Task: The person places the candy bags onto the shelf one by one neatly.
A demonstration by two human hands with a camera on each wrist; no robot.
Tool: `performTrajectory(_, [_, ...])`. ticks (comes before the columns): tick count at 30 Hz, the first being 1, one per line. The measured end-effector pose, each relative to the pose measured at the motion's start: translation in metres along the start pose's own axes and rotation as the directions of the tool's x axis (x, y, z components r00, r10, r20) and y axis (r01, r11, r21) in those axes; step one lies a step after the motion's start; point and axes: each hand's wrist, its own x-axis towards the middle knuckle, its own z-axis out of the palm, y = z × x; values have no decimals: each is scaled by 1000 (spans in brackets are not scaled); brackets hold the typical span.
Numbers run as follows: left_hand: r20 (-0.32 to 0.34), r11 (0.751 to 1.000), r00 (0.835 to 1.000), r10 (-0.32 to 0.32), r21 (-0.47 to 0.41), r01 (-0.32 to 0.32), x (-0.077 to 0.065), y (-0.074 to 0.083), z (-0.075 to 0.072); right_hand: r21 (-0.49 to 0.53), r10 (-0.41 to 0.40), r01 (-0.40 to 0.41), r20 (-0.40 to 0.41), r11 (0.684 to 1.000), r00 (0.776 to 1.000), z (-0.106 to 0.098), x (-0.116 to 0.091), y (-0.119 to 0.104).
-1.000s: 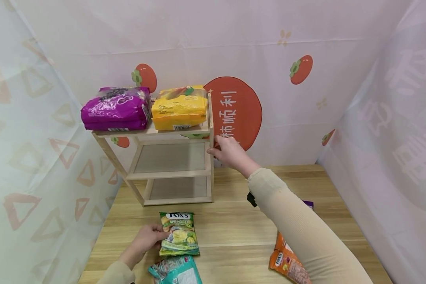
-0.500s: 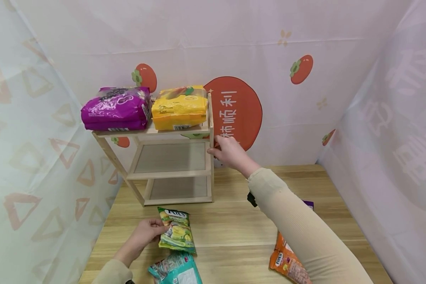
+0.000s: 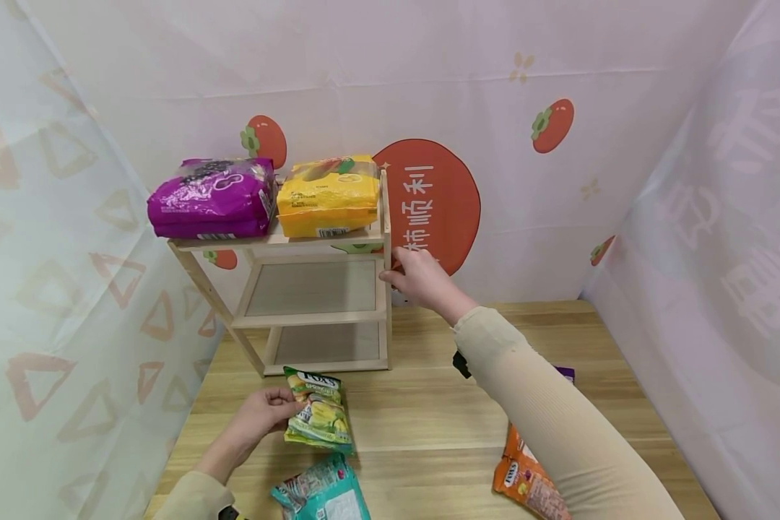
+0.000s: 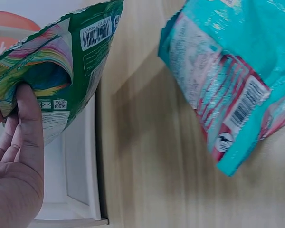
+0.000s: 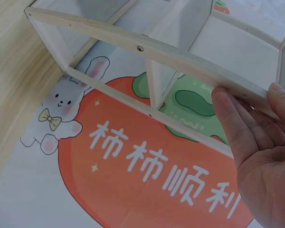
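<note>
My left hand (image 3: 255, 423) pinches a green Fox's candy bag (image 3: 323, 417) by its left side, and the bag is tilted above the table in front of the shelf. In the left wrist view, the thumb or a finger presses into the bag's printed back (image 4: 88, 59). Below it lies a teal candy bag (image 3: 331, 492), apart from the hand. My right hand (image 3: 424, 280) grips the right front post of a three-tier wooden shelf (image 3: 308, 318). The right wrist view has the thumb on one side of that post (image 5: 180, 61) and the fingers on the other.
On the shelf's top tier sit a purple bag (image 3: 214, 202) and a yellow bag (image 3: 329, 198). An orange Fox's bag (image 3: 526, 484) and a purple package (image 3: 566, 373) lie at the right, partly behind my right sleeve (image 3: 546, 404). Printed cloth walls (image 3: 494, 87) enclose the table.
My left hand has raised the green bag off the table and moved it slightly left and toward the shelf, tilting it. More of the teal bag shows. My right hand stays on the post.
</note>
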Motion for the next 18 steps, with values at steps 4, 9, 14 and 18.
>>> performTrajectory(4, [-8,1000,1000,22,-7,-22,-3,9,-2,-1,-4,4,-4,1000,1000,0,0,0])
performTrajectory(9, [-32,1000,999,29,-7,-30,-5,17,-3,-1,-6,6,-4,1000,1000,1,1,0])
performTrajectory(14, [-27,999,999,45,-24,-45,-7,22,-6,3,-7,7,-1,1000,1000,1,1,0])
performTrajectory(18, [-23,997,998,61,-44,-62,-10,27,-9,6,-4,4,-1,1000,1000,1,1,0])
